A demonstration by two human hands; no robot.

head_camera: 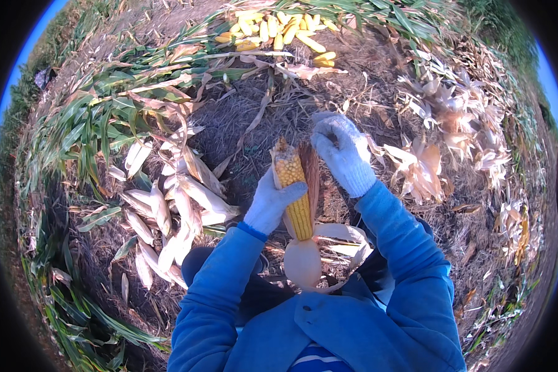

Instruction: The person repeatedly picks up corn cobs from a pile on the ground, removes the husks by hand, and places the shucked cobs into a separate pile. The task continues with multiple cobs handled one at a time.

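My left hand (274, 200), in a whitish knit glove, grips a yellow corn ear (299, 204) with its thumb across the kernels. The ear stands nearly upright in the view, its tip at the top. Pale husk leaves (303, 265) hang folded down from its base, and a reddish-brown husk or silk strip (310, 172) runs along its right side. My right hand (342, 151), gloved too, is raised right of the ear's tip with curled fingers. Thumb and forefinger form a ring; whether they pinch anything small cannot be told.
Unhusked ears (181, 209) lie heaped at the left. Bare yellow ears (279, 30) are piled at the top. Stripped dry husks (465, 121) lie at the right, with more husks (418, 169) nearer my right hand. Green corn stalks and leaves (97, 111) spread over the upper left.
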